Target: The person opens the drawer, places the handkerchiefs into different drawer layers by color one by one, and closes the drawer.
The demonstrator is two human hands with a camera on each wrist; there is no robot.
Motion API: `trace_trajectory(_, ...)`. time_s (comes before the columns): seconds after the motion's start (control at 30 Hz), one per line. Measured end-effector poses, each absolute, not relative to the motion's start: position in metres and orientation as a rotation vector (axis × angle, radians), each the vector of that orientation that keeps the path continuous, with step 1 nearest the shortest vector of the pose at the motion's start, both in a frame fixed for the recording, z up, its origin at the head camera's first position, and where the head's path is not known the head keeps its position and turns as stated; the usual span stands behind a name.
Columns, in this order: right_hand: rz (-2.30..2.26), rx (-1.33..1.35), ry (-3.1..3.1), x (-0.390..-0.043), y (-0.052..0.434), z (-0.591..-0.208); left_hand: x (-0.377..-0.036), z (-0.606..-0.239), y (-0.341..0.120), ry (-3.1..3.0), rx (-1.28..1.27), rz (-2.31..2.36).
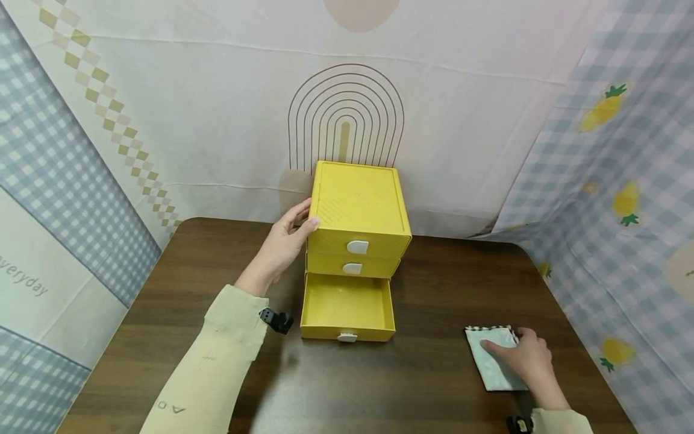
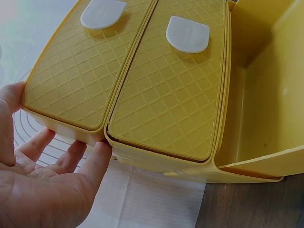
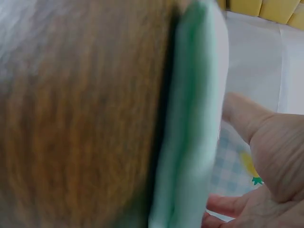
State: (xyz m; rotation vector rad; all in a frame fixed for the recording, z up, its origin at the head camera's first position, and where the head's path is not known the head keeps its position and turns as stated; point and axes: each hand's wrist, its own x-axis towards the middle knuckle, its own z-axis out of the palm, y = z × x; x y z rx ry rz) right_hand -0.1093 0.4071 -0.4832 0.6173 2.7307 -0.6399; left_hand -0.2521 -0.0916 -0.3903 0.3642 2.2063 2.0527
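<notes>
A yellow drawer unit with white tab handles stands at the back middle of the table. Its bottom drawer is pulled out and has nothing inside; the two drawers above are closed. My left hand touches the unit's upper left corner. In the left wrist view, its thumb rests at the top edge and the other fingers lie along the side wall. At the right of the table, my right hand holds a folded pale green cloth with a checkered edge, thumb over its face and fingers at its right edge.
The brown wooden table fills the lower part of the head view. Behind it hangs a white cloth backdrop with a printed arch. Blue checked cloth hangs along the right side, and more hangs on the left.
</notes>
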Motion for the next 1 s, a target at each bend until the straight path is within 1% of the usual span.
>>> trace_trajectory(0.3,-0.587,0.59,2.692,-0.11,0.4,-0.484,-0.235,-0.366,-0.091,2.218,0.359,2.029)
trace_trajectory(0.5,-0.607,0.58,2.676,-0.11,0.398,-0.483,-0.233,-0.364,-0.09,2.213,0.369,2.034)
trace_trajectory(1.0,-0.97,0.47,2.632,-0.101,0.398,-0.465,-0.234,-0.364,-0.091,2.212,0.366,2.031)
